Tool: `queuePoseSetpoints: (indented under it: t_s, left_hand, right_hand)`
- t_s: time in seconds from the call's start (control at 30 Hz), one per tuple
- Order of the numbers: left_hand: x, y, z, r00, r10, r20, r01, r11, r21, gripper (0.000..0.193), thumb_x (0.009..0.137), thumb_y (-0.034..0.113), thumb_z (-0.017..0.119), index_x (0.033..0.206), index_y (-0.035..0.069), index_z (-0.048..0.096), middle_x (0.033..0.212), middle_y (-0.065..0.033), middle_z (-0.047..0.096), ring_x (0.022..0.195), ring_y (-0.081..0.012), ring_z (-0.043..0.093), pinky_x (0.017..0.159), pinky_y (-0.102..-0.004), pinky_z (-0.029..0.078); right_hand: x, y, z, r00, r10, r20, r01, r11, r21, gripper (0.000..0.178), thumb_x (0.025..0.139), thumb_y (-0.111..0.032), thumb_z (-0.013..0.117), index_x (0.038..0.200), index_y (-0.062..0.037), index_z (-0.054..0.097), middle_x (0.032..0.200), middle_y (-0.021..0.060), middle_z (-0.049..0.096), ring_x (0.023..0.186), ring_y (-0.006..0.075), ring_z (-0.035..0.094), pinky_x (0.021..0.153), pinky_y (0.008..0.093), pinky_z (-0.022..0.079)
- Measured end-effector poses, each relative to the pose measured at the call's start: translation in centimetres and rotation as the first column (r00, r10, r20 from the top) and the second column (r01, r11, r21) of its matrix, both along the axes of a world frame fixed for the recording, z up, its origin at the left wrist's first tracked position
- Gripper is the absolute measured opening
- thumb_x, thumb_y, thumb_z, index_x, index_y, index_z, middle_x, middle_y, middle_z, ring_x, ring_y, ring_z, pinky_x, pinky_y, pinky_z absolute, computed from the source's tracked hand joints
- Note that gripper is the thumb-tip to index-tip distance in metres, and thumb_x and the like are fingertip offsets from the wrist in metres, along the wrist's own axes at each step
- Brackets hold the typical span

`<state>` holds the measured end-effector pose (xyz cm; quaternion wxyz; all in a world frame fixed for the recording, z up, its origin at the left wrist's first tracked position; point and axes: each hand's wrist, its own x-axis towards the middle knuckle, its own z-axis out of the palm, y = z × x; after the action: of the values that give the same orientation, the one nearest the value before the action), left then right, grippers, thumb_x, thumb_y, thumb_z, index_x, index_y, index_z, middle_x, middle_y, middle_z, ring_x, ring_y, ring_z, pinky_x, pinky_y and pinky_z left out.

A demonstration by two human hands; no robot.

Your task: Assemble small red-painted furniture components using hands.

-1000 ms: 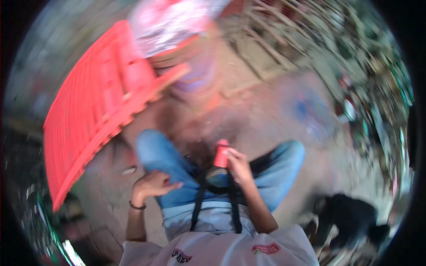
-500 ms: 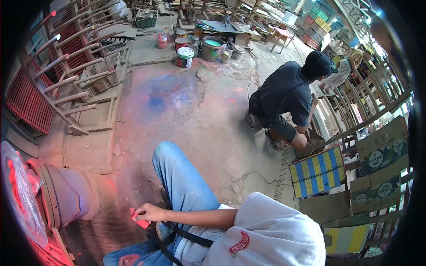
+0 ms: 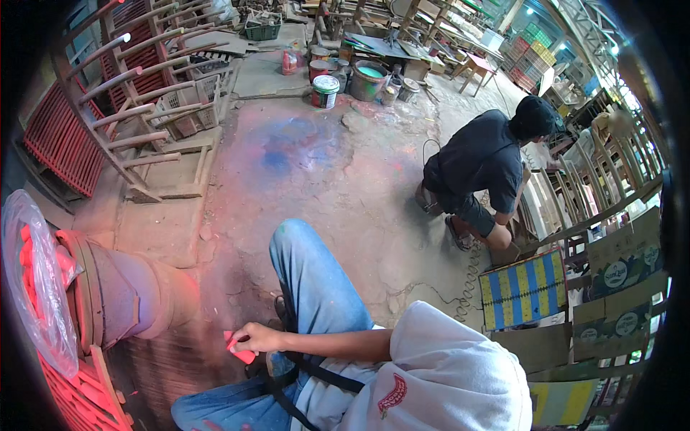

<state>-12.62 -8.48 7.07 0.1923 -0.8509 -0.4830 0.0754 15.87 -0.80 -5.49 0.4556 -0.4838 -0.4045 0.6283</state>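
My right hand (image 3: 253, 340) is closed around a small bright red piece (image 3: 242, 350), held low beside my bent knee. The fingers cover part of it, and its kind cannot be made out. At the lower edge, only a reddish sliver of my left hand (image 3: 210, 426) shows over my jeans; its fingers are mostly cut off. To the left stands a worn bucket (image 3: 118, 291) with red dust on it. Bright red pieces (image 3: 32, 269) lie in a clear plastic bag (image 3: 54, 323) beside its rim. More red slats (image 3: 79, 391) sit below the bag.
A crouching co-worker (image 3: 481, 158) in dark clothes is at the right, by wooden frames. A coiled hose (image 3: 471, 276) trails behind. Paint buckets (image 3: 325, 92) stand farther off. Wooden racks (image 3: 118, 115) lean at the left. A blue-and-yellow striped panel (image 3: 523, 289) and cardboard (image 3: 622, 269) are at the right.
The whole view has shifted, so most things sit slightly farther right. My right hand still grips the red piece. Less of my left hand shows at the lower edge.
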Motion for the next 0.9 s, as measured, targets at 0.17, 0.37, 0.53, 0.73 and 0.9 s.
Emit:
queuePoseSetpoints:
  t_s: [0.17, 0.37, 0.53, 0.73, 0.9]
  left_hand:
    - [0.0, -0.1, 4.9, 0.814, 0.201, 0.544, 0.110, 0.868, -0.484, 0.072, 0.083, 0.040, 0.068, 0.135, -0.004, 0.044, 0.094, -0.0244, 0.064, 0.077, -0.0347, 0.058, 0.071, -0.0494, 0.046]
    - [-0.4, 2.8, -5.3, 0.421, 0.399, 0.815, -0.214, 0.917, -0.338, 0.053, 0.086, 0.043, 0.064, 0.124, 0.007, 0.054, 0.087, -0.0177, 0.064, 0.079, -0.0271, 0.060, 0.071, -0.0397, 0.048]
    - [-2.4, -1.2, -7.8, -0.100, 0.756, 0.646, -0.306, 0.595, -0.743, 0.067, 0.087, 0.051, 0.061, 0.120, -0.007, 0.054, 0.114, -0.0262, 0.060, 0.106, -0.0330, 0.059, 0.094, -0.0383, 0.045]
    - [0.7, -4.1, -5.0, -0.059, 0.721, 0.690, -0.252, 0.658, -0.709, 0.064, 0.093, 0.025, 0.060, 0.141, -0.008, 0.032, 0.140, -0.0250, 0.042, 0.128, -0.0304, 0.043, 0.108, -0.0379, 0.031]
    - [-4.2, 1.5, -9.8, -0.505, 0.647, 0.571, -0.164, 0.578, -0.800, 0.063, 0.093, 0.040, 0.058, 0.132, -0.007, 0.045, 0.125, -0.0190, 0.057, 0.112, -0.0259, 0.055, 0.098, -0.0365, 0.042]
  right_hand:
    - [0.7, 0.0, -0.8, 1.000, 0.009, 0.007, -0.009, 1.000, -0.015, 0.027, 0.084, -0.025, 0.067, 0.096, -0.0011, 0.071, 0.069, 0.0069, 0.061, 0.052, 0.0140, 0.055, 0.048, 0.0293, 0.046]
    - [-1.0, 0.2, -2.0, 0.989, -0.058, 0.136, 0.046, 0.995, 0.091, 0.026, 0.084, -0.025, 0.067, 0.095, -0.0024, 0.071, 0.066, 0.0074, 0.061, 0.052, 0.0137, 0.056, 0.049, 0.0305, 0.047]
    - [0.6, -0.1, -1.2, 0.997, -0.055, -0.048, 0.050, 0.994, -0.093, 0.027, 0.086, -0.025, 0.068, 0.102, -0.0038, 0.070, 0.081, 0.0035, 0.066, 0.073, 0.0089, 0.059, 0.059, 0.0279, 0.051]
    - [0.4, -0.2, 1.0, 0.996, 0.009, 0.092, 0.002, 0.992, -0.123, 0.026, 0.087, -0.027, 0.068, 0.100, -0.0046, 0.071, 0.082, 0.0031, 0.066, 0.070, 0.0099, 0.059, 0.058, 0.0273, 0.052]
    - [0.1, 0.0, 0.2, 0.995, 0.004, 0.097, 0.003, 0.997, -0.074, 0.022, 0.090, -0.022, 0.065, 0.099, -0.0035, 0.071, 0.083, 0.0001, 0.065, 0.070, 0.0072, 0.057, 0.060, 0.0244, 0.048]
